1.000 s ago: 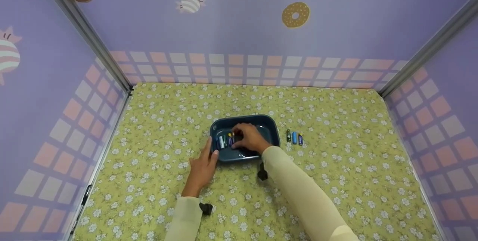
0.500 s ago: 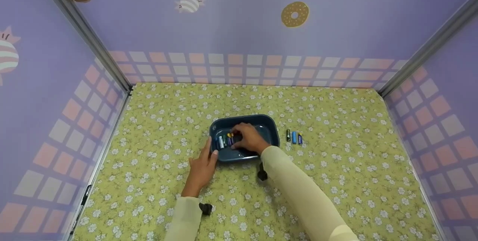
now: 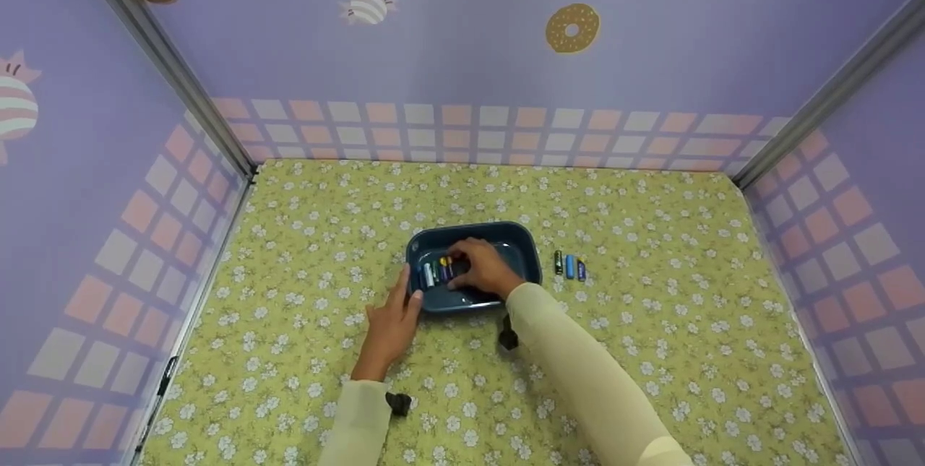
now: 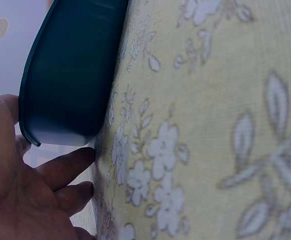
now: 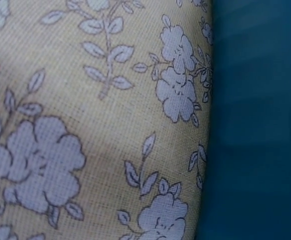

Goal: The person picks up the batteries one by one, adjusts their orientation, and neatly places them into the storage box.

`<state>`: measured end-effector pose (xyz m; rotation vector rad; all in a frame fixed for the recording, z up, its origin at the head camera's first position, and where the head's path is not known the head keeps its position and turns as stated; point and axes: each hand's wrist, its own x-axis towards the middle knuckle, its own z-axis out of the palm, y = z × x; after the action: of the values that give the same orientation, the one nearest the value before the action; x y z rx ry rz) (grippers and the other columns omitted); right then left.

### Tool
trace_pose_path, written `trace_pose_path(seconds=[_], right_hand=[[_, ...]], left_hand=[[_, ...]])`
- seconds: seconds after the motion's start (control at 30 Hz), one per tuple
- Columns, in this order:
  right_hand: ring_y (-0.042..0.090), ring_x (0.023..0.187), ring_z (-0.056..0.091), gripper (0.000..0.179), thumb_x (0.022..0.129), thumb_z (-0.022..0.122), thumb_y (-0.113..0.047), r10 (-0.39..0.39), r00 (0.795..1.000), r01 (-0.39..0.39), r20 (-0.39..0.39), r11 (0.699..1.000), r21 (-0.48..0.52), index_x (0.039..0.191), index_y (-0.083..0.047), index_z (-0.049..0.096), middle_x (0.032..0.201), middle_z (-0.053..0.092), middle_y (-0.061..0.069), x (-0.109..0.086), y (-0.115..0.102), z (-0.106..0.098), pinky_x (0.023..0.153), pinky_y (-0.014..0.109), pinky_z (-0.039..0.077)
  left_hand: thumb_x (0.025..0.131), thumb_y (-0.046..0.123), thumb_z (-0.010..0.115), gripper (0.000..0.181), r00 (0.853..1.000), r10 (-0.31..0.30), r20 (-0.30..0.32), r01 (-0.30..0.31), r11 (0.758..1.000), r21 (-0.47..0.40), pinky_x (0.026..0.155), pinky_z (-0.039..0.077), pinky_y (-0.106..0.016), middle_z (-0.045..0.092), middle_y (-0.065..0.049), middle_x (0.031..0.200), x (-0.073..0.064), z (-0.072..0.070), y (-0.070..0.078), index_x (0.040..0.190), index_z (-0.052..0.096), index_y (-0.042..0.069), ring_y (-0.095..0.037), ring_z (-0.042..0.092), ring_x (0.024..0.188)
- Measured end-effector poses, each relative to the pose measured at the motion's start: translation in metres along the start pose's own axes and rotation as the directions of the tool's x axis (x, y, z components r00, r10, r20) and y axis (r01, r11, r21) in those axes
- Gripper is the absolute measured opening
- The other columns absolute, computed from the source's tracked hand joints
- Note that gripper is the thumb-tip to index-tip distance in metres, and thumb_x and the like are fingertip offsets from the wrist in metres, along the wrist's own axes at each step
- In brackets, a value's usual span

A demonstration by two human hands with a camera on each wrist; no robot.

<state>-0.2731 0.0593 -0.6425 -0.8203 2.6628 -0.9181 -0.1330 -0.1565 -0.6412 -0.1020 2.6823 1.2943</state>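
A dark teal plastic tray [image 3: 473, 305] stands on the cloth. Towards its left side several batteries lie side by side, among them a silver-white battery [image 3: 428, 274] and a purple battery with a yellow end [image 3: 444, 269]. My right hand [image 3: 483, 267] reaches inside and pinches a purple battery [image 3: 451, 268] end to end between thumb and fingers, partly hiding it. At the tray's front left corner my left hand [image 3: 394, 318] touches the outside, fingers fairly straight. The left wrist view shows those fingers spread beside the tray wall [image 4: 70, 75]. In the right wrist view the right hand is out of sight.
Right of the tray lie a black-green battery [image 3: 558, 262], a light blue battery [image 3: 570, 266] and a purple battery with a yellow end [image 3: 582, 269] in a row. Floral cloth [image 3: 672, 350] covers the table. Purple patterned walls [image 3: 470, 40] enclose the back and sides.
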Motion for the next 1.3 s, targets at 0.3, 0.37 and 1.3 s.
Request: trace_pose_path(seconds=[0.3,0.37,1.3], right_hand=[[0.024,0.114,0.061,0.061,0.078,0.091,-0.037,0.007,1.000,-0.008,0.019,1.000,0.016,0.129,-0.015,0.067,0.122,0.066,0.006,-0.001,-0.002,-0.005,0.103,0.044,0.050],[0.024,0.114,0.061,0.061,0.078,0.091,-0.038,0.001,1.000,-0.002,0.022,1.000,0.019,0.128,-0.014,0.067,0.121,0.065,0.006,-0.002,-0.003,-0.006,0.103,0.044,0.050],[0.036,0.111,0.064,0.063,0.081,0.090,-0.027,-0.108,0.986,0.128,-0.126,0.977,0.169,0.134,-0.006,0.064,0.127,0.066,0.016,-0.038,0.003,-0.079,0.097,0.053,0.053]], left_hand=[[0.106,0.066,0.030,0.063,1.000,-0.012,0.002,0.012,1.000,-0.010,0.121,-0.012,-0.069,0.026,-0.006,0.169,-0.001,-0.001,0.002,0.160,0.000,0.054,-0.045,0.032,0.150],[0.105,0.067,0.030,0.063,1.000,-0.017,0.004,0.017,1.000,-0.014,0.121,-0.012,-0.068,0.026,-0.006,0.169,-0.001,-0.002,0.001,0.159,0.000,0.055,-0.045,0.032,0.150],[0.104,0.069,0.027,0.067,1.000,-0.006,-0.003,0.006,1.000,0.002,0.119,-0.015,-0.070,0.026,-0.004,0.169,-0.001,0.000,0.000,0.162,0.000,0.048,-0.043,0.027,0.153]])
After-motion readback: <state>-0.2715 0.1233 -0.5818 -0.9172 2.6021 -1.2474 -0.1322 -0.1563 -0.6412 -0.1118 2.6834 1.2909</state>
